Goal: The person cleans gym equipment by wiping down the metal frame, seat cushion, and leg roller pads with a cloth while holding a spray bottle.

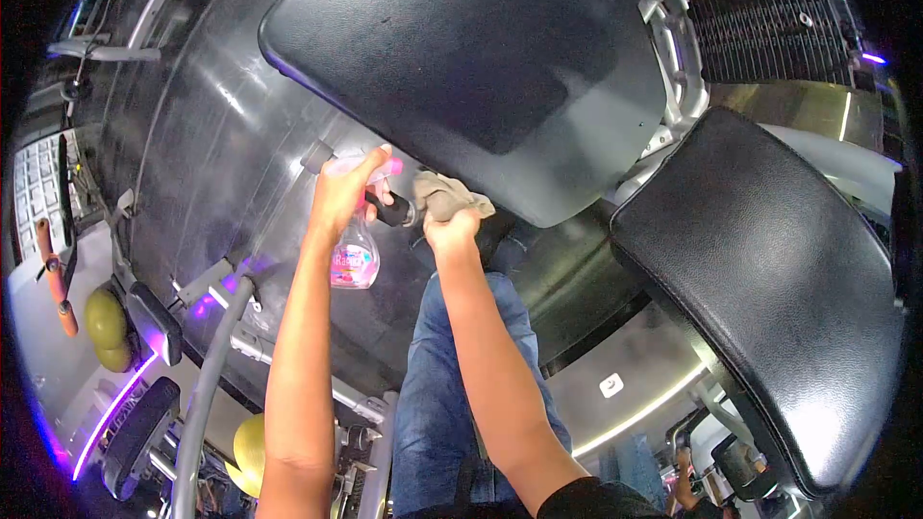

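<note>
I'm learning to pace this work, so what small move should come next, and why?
Probably bring the cloth onto the black-and-silver part and rub it. The right hand holds the cloth bunched close beside that part in this view, while the left hand is occupied with the spray bottle.

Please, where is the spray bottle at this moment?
In the head view, the spray bottle is left of centre, in the left hand, left of the cloth in the right hand.
</note>
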`<act>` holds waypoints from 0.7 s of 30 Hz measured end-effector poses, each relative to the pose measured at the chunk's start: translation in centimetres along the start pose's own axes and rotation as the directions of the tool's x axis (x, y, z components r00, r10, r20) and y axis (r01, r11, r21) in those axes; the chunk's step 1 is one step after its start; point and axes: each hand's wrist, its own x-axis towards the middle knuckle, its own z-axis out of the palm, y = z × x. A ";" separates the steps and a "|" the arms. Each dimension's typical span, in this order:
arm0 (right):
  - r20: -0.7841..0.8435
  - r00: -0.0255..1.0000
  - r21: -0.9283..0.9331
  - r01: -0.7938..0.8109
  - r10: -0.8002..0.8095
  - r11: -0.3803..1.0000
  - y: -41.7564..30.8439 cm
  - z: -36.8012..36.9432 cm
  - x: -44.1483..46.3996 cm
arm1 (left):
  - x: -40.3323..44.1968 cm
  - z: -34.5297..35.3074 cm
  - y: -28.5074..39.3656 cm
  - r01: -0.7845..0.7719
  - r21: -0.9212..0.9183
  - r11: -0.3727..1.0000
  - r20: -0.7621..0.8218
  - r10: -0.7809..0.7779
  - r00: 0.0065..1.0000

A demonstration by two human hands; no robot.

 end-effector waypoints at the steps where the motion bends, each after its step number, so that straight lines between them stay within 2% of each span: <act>1: -0.001 1.000 0.001 0.002 -0.002 1.000 -0.5 -0.4 0.2 | 0.1 -0.1 0.0 0.013 0.008 1.000 -0.006 -0.013 1.000; 3: 0.055 0.996 -0.168 -0.055 0.065 0.984 -2.5 -1.9 0.8 | 0.2 -0.2 -0.2 0.024 0.009 1.000 -0.001 -0.024 1.000; 4: 0.228 0.973 -0.236 0.025 0.031 0.971 -3.5 -4.7 3.3 | 0.3 -0.2 -0.2 0.033 0.012 0.999 0.004 -0.033 0.999; 6: 0.136 0.991 -0.186 0.023 0.003 0.982 -6.5 -5.1 1.2 | 0.1 -0.2 0.1 0.033 0.014 0.999 0.013 -0.033 0.999; 8: 0.059 0.991 -0.213 0.131 -0.121 0.968 -9.0 -5.9 0.6 | -0.1 -0.2 0.0 0.037 0.015 0.999 0.020 -0.037 0.999; 10: -0.054 0.989 -0.137 0.127 -0.136 0.982 -11.0 -5.8 -0.2 | -0.1 0.0 -0.1 -0.016 -0.036 0.999 -0.009 0.016 1.000; 11: -0.022 0.985 -0.101 0.169 -0.172 0.980 -11.7 -6.3 0.4 | -0.2 0.0 -0.1 -0.015 -0.039 0.999 -0.010 0.014 1.000; 14: 0.074 0.977 -0.181 0.211 -0.200 0.961 -11.3 -5.3 -0.9 | -0.3 -0.1 0.3 0.011 -0.023 1.000 -0.008 -0.011 1.000; 15: 0.319 0.932 -0.195 0.241 -0.171 0.951 -11.1 -7.7 2.1 | -0.4 0.0 0.5 0.012 -0.023 1.000 -0.021 -0.013 1.000; 16: 0.319 0.932 -0.199 0.246 -0.174 0.949 -10.2 -7.4 2.2 | -0.5 0.1 0.4 0.015 -0.023 1.000 -0.032 -0.015 0.999; 18: 0.194 0.935 -0.132 0.325 -0.297 0.936 -7.5 -5.7 2.2 | -0.2 -0.1 0.0 0.007 -0.029 1.000 -0.022 -0.008 1.000; 20: 0.151 0.954 -0.273 0.293 -0.259 0.916 -5.5 -3.5 -0.3 | -0.3 -0.1 0.0 0.001 -0.027 1.000 -0.020 -0.002 1.000; 21: 0.216 0.951 -0.145 0.255 -0.221 0.956 -5.1 -4.6 1.4 | -0.6 0.0 0.4 0.008 -0.033 0.999 -0.004 -0.008 1.000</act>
